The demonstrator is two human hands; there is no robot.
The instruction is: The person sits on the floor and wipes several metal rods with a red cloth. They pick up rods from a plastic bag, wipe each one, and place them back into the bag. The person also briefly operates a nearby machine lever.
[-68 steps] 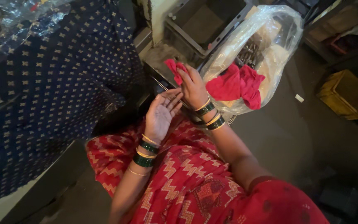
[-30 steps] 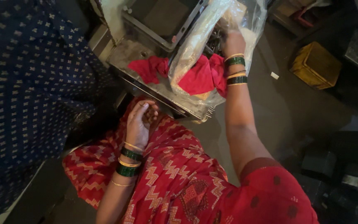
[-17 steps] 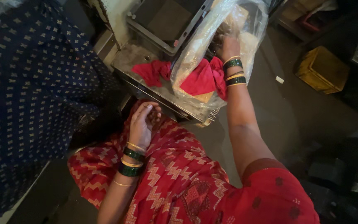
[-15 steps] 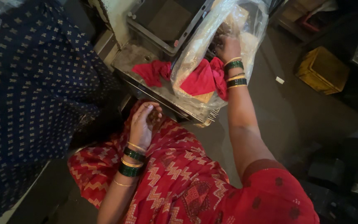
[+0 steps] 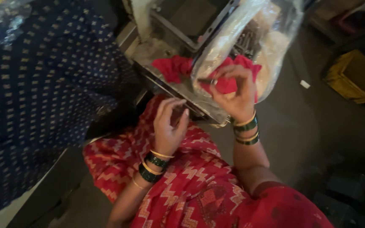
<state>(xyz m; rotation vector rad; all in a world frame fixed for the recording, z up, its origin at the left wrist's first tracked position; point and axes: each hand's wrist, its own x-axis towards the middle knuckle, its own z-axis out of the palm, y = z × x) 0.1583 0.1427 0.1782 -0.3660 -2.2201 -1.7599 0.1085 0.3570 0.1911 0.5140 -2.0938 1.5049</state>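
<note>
My right hand (image 5: pixel 233 95) is just in front of a clear plastic bag (image 5: pixel 254 33) and pinches a small dark metal piece (image 5: pixel 211 81) between thumb and fingertips. The bag holds several metal parts and leans on a red cloth (image 5: pixel 172 67). That cloth lies on a grey metal machine tray (image 5: pixel 157 48). My left hand (image 5: pixel 170 124) is raised over my lap in red patterned cloth, palm up, fingers loosely apart, holding nothing. It sits a little below and left of the right hand. Both wrists wear green and gold bangles.
A large dark blue dotted fabric (image 5: pixel 34 84) fills the left side. A yellow crate (image 5: pixel 353 76) stands on the grey floor at the right, with a small white scrap (image 5: pixel 305 84) near it. Dark objects lie at the lower right.
My right hand has come out of the plastic bag and drawn back toward me, now pinching a small metal piece. My left hand has lifted slightly and opened.
</note>
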